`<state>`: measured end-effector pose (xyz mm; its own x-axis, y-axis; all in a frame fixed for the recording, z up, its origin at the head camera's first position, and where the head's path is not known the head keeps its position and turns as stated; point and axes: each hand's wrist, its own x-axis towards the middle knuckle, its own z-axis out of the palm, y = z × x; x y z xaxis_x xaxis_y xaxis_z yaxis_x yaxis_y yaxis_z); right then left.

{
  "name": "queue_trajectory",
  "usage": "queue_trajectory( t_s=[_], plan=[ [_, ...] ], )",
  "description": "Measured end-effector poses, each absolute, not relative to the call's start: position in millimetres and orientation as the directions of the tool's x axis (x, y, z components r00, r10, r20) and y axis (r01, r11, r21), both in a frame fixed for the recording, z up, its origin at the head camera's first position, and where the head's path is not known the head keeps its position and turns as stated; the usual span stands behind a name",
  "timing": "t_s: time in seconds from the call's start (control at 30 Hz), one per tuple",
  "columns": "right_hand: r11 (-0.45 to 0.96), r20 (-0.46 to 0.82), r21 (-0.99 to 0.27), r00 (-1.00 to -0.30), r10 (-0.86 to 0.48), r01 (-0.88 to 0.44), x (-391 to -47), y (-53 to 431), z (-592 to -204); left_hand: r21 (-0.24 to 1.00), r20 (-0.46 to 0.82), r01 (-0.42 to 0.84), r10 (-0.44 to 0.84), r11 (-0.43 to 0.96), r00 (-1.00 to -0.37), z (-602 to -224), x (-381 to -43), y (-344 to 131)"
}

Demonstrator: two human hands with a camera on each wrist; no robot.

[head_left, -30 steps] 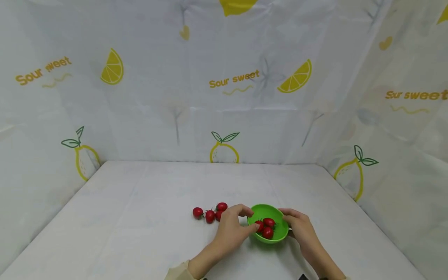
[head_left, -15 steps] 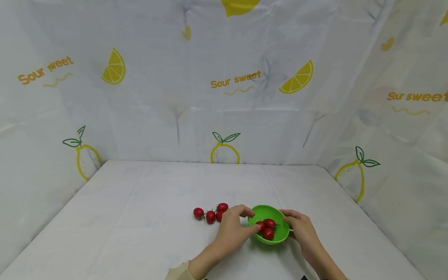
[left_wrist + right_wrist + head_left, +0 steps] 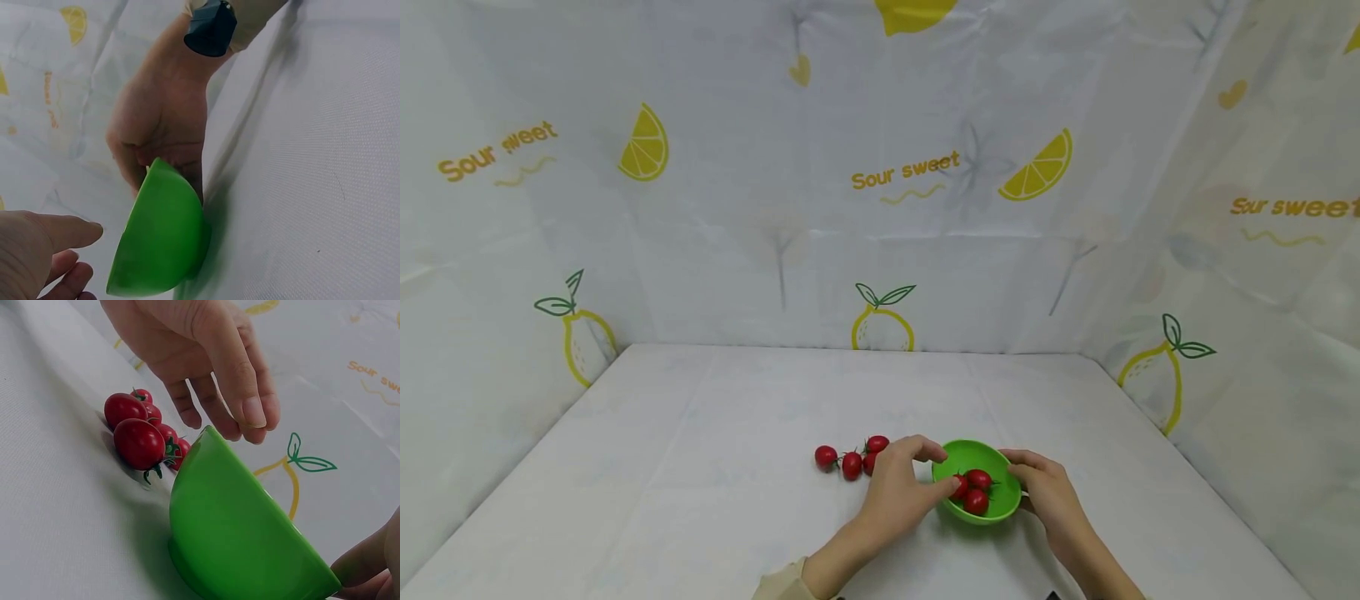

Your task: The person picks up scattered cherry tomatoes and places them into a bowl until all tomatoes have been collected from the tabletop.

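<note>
A green bowl (image 3: 966, 454) stands on the white table with 3 small red tomatoes (image 3: 976, 502) visible inside it. My right hand (image 3: 1051, 496) holds the bowl's right rim, its fingers bent at the edge. Over the left rim hovers my left hand (image 3: 897, 498), thumb and fingers apart. In the right wrist view that left hand (image 3: 215, 369) hangs loosely above the rim with nothing in its fingers. The bowl's outer wall (image 3: 159, 234) hides its contents in the left wrist view. Several more tomatoes (image 3: 852, 465) lie on the table left of the bowl, partly behind my left hand.
White cloth covers the table (image 3: 700, 500). Behind and beside it rises a pale curtain (image 3: 737, 250) printed with lemons and lettering. A dark device (image 3: 211, 28) sits on the right wrist in the left wrist view.
</note>
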<state>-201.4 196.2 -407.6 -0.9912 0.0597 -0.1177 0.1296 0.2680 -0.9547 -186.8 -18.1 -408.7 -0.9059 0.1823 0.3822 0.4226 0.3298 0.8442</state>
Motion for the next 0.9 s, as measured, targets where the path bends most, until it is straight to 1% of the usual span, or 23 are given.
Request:
queue_trajectory(
  t_s=[0.9],
  plan=[
    [0.259, -0.128, -0.956, -0.989, 0.070, 0.141, -201.5, 195.1, -406.9, 0.849, 0.387, 0.423, 0.172, 0.316, -0.906, -403.1, -186.4, -19.7]
  ],
)
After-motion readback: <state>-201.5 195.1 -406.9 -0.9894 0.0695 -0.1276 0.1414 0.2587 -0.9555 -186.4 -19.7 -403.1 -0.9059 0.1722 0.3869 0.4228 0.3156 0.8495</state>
